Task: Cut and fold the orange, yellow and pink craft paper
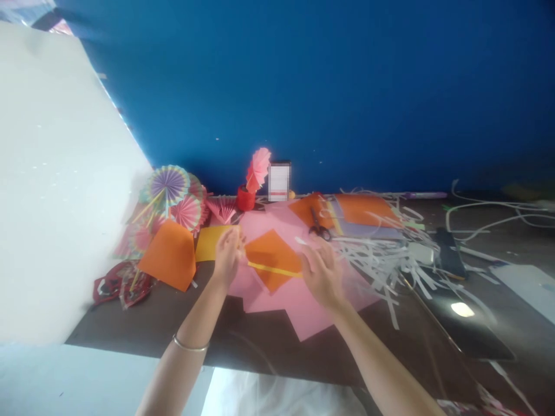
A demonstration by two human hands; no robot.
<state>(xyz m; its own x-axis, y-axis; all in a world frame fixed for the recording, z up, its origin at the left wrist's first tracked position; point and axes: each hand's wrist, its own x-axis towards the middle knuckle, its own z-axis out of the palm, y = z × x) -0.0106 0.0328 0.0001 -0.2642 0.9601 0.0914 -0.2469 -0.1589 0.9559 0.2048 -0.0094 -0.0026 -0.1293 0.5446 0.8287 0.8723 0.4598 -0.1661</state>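
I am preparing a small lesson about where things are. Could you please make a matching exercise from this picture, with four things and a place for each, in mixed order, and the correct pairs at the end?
1. Yellow strip
2. Scissors
3. Bangle
4. Purple pen-like object

A. Along the foot of the blue wall
B. Around the left forearm
C. Between the left hand and the right hand
D. Beside the loose white strips

Pairs: 1-C, 2-D, 3-B, 4-A

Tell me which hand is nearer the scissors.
Right: the right hand is just below the scissors in the picture; the left hand is well off to their left, across the orange paper.
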